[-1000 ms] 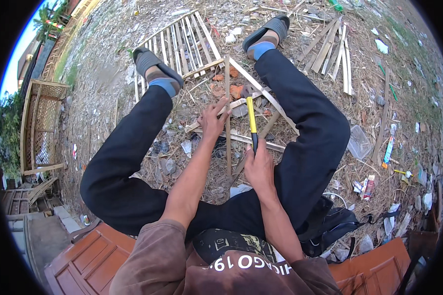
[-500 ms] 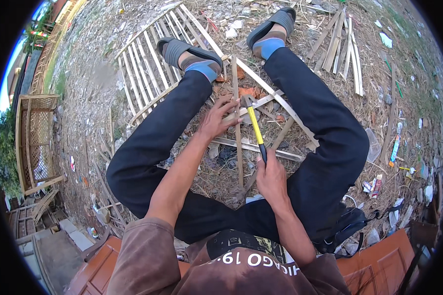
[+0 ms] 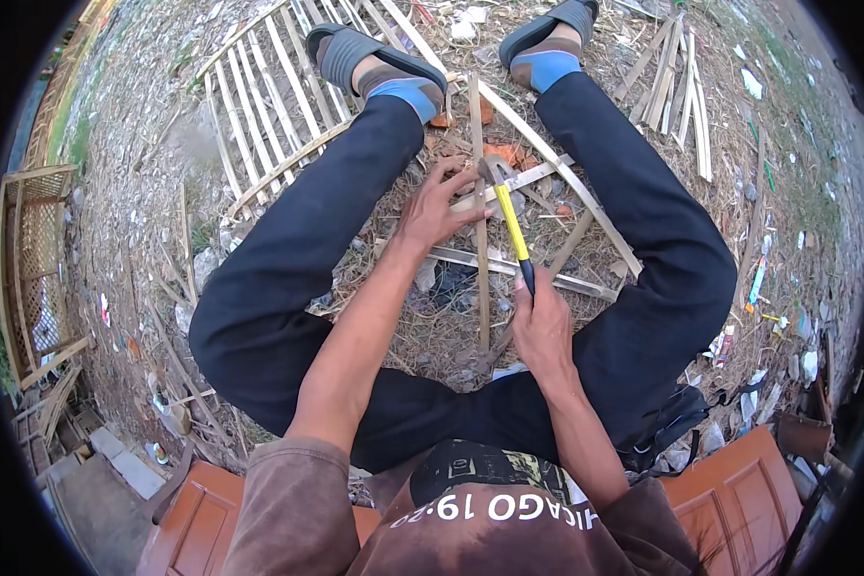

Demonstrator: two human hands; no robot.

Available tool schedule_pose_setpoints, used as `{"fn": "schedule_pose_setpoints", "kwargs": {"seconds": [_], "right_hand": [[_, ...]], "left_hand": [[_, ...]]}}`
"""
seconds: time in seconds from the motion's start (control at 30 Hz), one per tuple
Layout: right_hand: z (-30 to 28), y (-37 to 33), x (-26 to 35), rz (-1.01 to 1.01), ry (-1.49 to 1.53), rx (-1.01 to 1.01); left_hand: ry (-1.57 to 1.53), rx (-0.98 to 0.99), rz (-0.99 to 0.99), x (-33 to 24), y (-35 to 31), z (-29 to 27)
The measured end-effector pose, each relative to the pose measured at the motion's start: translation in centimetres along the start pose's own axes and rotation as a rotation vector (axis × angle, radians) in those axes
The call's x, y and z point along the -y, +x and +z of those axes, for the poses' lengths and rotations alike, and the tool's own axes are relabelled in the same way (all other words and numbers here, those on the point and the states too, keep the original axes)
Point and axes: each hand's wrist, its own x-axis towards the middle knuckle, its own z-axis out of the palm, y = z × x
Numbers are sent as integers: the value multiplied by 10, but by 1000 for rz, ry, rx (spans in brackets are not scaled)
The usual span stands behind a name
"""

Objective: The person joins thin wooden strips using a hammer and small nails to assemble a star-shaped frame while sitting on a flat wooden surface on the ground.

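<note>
A slat point(image 3: 482, 278) and hammer point(image 3: 514, 226) block passage between the hands point(image 3: 432, 211), clearance beneath being unclear.

From the head, the ground point(image 3: 408, 350) between the legs point(image 3: 283, 254) is viewed steeply downward by a fisheye camera at close range

Littered, grassy ground point(image 3: 130, 250) bears scattered wooden strips point(image 3: 586, 287)

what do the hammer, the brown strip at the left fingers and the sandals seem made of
Hammer: head probably metal, dull and dark; bright yellow shaft, plastic or painted, unclear which. Strip: likely unfinished wood, dull brown, straight-edged. Sandals: perhaps matte rubber or foam, given the ribbed grey straps.
</note>
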Motion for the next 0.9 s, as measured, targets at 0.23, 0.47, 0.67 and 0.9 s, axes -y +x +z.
{"fn": "schedule_pose_setpoints", "kwargs": {"seconds": [0.23,0.47,0.67,0.9], "right_hand": [[7,0,-12,-25,-25,1],[19,4,-18,-32,-96,18],[10,2,-20,17,87,-46],[9,-4,-17,-65,94,-99]], "left_hand": [[-94,0,-16,1,3,2],[-57,-25,-24,7,-2,2],[-99,24,-37,-2,8,5],[-59,-15,-6,1,6,6]]}}
